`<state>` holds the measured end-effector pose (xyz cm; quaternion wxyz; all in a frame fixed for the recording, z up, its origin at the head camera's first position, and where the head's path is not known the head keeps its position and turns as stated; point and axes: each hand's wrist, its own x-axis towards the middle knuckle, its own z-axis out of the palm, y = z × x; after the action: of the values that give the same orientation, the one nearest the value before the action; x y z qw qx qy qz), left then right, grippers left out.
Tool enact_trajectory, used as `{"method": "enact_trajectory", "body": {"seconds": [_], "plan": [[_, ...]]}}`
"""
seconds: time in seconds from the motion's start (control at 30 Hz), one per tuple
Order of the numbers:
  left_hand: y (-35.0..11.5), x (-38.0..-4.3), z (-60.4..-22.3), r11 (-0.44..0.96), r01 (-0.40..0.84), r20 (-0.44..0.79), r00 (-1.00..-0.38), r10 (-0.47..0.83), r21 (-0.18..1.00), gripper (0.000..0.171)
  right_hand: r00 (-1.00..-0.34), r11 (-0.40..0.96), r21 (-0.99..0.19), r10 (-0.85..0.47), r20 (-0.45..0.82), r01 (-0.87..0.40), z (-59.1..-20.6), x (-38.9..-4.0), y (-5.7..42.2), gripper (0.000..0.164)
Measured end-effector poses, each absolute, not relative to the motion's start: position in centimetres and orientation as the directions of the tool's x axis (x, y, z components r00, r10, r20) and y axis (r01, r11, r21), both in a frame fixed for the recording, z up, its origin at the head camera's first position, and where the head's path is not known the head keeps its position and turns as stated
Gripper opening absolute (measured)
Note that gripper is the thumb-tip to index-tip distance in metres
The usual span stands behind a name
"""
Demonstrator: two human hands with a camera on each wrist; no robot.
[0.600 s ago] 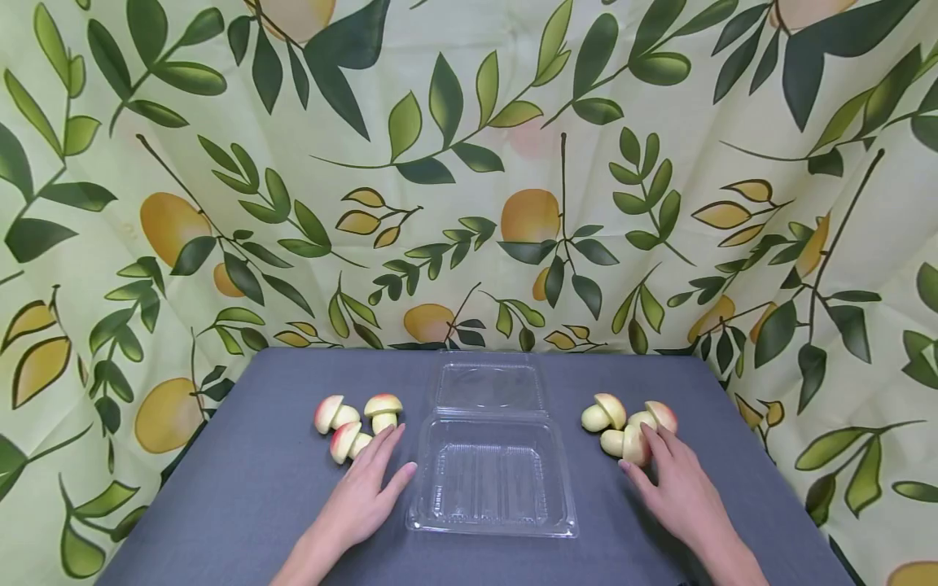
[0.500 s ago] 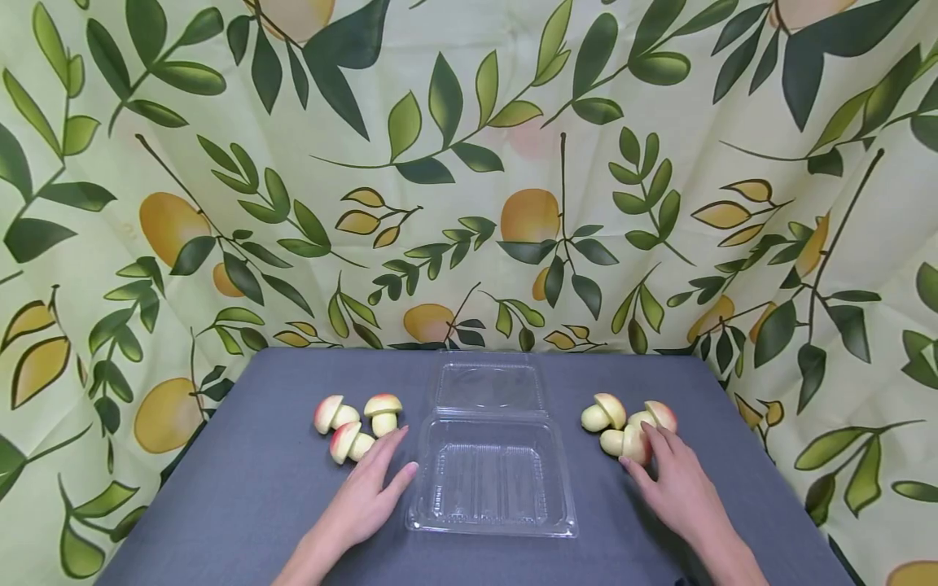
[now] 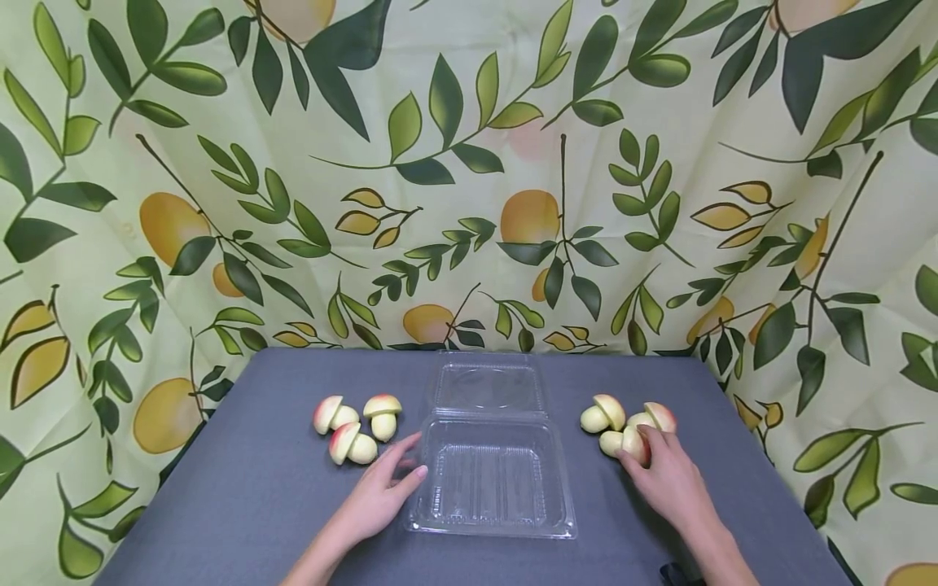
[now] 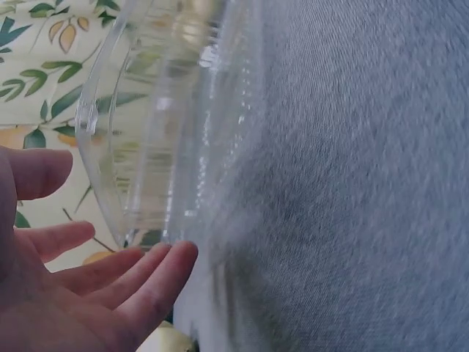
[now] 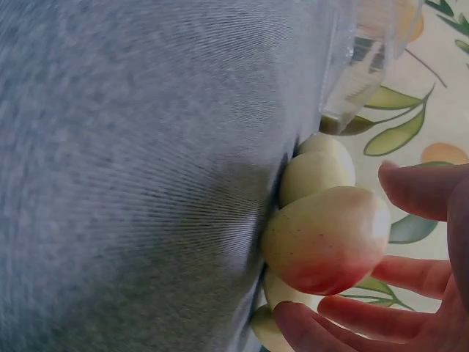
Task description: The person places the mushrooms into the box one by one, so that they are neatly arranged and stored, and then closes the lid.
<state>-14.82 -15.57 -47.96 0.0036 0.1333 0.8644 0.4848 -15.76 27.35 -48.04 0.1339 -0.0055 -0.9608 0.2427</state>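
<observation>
My left hand [image 3: 377, 496], fingers extended and thumb apart, is at the left rim of a clear plastic clamshell box [image 3: 484, 472]; in the left wrist view its fingertips [image 4: 183, 257] overlap the box's edge. The box stands unfolded, its lid [image 3: 489, 387] lying back. My right hand [image 3: 670, 480] reaches around the nearest toy mushroom [image 5: 326, 238] of the right group, cream with a red-tinged cap. In the right wrist view its thumb stands apart from the cap, and its fingers [image 5: 300, 323] spread below and behind it.
Two more mushrooms, one [image 3: 602, 413] at the left and one [image 3: 662, 417] at the back, lie against the right group. Three similar mushrooms [image 3: 353, 444] lie left of the box. A patterned cloth [image 3: 469, 244] hangs behind the grey table [image 3: 242, 505].
My left hand has moved right, from beside the left mushrooms to the box's left rim. My right hand has shifted slightly left, nearer around the front mushroom.
</observation>
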Motion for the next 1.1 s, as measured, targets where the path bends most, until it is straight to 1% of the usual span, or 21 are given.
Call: {"method": "enact_trajectory", "body": {"seconds": [0.1,0.23,0.43,0.57,0.7,0.87,1.1], "plan": [[-15.5,-14.9,-48.2,0.472,0.225,0.116,-0.962,0.248,0.852,0.053,-0.965,0.877,-0.477,0.072,0.250,-0.058,-48.3,-15.9,27.4,0.057],[-15.4,-14.9,-48.4,0.439,0.225,0.107,-0.955,0.277,0.870,0.054,-0.959,0.864,-0.496,0.064,0.275,-0.084,-48.6,-16.0,27.6,0.055],[-15.4,-15.0,-48.8,0.406,0.214,0.090,-0.949,0.303,0.889,0.055,-0.956,0.823,-0.556,0.057,0.288,-0.119,-48.7,-16.4,28.0,0.053],[-15.3,-15.2,-49.2,0.390,0.199,0.087,-0.954,0.286,0.899,0.054,-0.961,0.791,-0.602,0.069,0.269,-0.111,-48.8,-16.4,28.2,0.051],[-15.0,-15.4,-49.5,0.343,0.185,0.087,-0.955,0.282,0.921,0.054,-0.966,0.765,-0.637,0.083,0.243,-0.094,-48.8,-16.3,28.2,0.048],[-14.8,-15.5,-49.7,0.293,0.170,0.086,-0.957,0.279,0.941,0.052,-0.977,0.743,-0.664,0.068,0.201,-0.085,-48.6,-16.1,27.8,0.047],[-14.3,-15.9,-49.6,0.272,0.162,0.091,-0.962,0.257,0.949,0.049,-0.985,0.712,-0.697,0.040,0.167,-0.089,-47.9,-16.0,27.3,0.047]]}}
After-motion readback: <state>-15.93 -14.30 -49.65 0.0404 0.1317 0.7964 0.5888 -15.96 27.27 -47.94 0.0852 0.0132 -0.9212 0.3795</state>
